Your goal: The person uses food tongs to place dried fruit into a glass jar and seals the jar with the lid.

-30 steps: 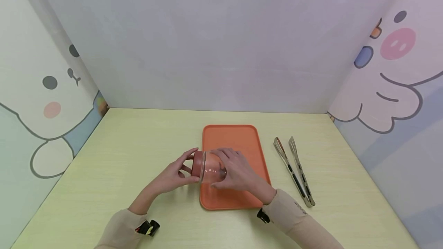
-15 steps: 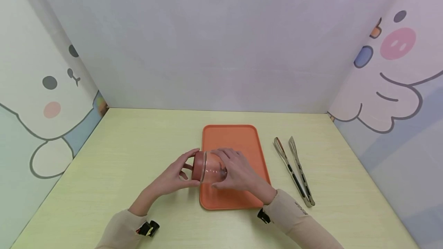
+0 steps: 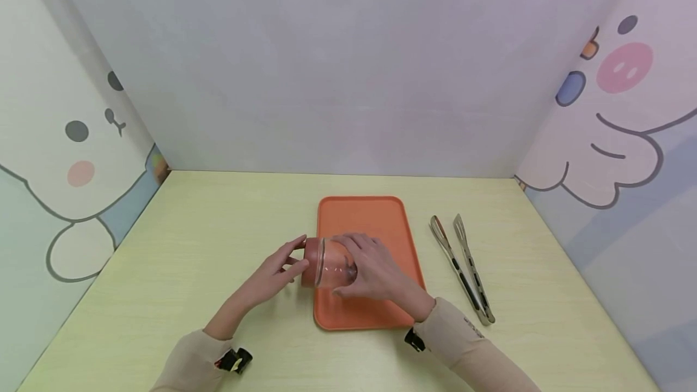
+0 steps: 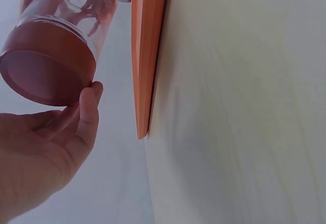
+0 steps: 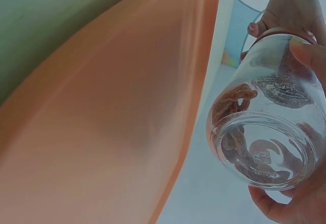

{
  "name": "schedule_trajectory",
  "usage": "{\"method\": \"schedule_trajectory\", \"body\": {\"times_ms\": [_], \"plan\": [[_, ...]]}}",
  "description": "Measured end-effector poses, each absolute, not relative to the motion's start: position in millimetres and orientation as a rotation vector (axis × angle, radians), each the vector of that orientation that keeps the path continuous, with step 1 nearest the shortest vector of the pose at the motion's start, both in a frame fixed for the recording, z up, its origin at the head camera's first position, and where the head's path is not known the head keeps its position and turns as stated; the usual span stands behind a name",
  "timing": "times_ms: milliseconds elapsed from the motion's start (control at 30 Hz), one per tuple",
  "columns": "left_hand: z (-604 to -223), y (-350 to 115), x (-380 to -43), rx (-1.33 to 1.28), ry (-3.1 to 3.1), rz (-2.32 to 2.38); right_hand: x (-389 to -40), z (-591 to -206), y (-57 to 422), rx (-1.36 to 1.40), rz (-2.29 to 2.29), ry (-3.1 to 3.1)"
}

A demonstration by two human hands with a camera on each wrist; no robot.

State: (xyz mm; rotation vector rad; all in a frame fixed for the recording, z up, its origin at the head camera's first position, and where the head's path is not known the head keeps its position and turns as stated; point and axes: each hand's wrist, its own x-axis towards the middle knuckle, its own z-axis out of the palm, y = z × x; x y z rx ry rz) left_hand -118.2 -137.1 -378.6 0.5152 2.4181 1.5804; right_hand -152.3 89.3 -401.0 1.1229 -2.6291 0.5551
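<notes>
A clear jar (image 3: 334, 265) with a reddish-brown lid (image 3: 311, 262) is held on its side over the left part of an orange tray (image 3: 359, 216). My right hand (image 3: 373, 268) grips the jar's body near its base. In the right wrist view, brown irregular pieces (image 5: 232, 104) show through the jar wall (image 5: 265, 71). My left hand (image 3: 269, 277) is at the lid end, fingers loosely bent and not wrapped round it. The left wrist view has its fingertips (image 4: 91, 94) at the edge of the lid (image 4: 48, 63).
Metal tongs (image 3: 463, 271) with black grip parts lie spread on the pale yellow table (image 3: 218, 216), right of the tray. A grey wall (image 3: 348, 77) stands behind, and cartoon-printed panels (image 3: 81, 198) close off both sides.
My left hand has loosened from around the lid; its thumb has moved up from the lid's near edge. The right hand and jar have stayed almost still.
</notes>
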Motion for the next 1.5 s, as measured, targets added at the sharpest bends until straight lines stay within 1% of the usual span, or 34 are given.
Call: {"method": "schedule_trajectory", "body": {"times_ms": [533, 867, 1500], "plan": [[-375.6, -136.0, -119.9, 0.515, 2.399, 1.505, -152.7, -401.3, 90.3, 1.131, 0.566, -2.654], [-376.4, -140.2, -120.4, 0.62, 2.365, 1.487, -152.6, -402.9, 91.6, 1.139, 0.553, -2.636], [-383.9, -143.0, -122.5, 0.742, 2.27, 1.541, -153.3, -406.4, 93.4, 1.149, 0.556, -2.629]]}}
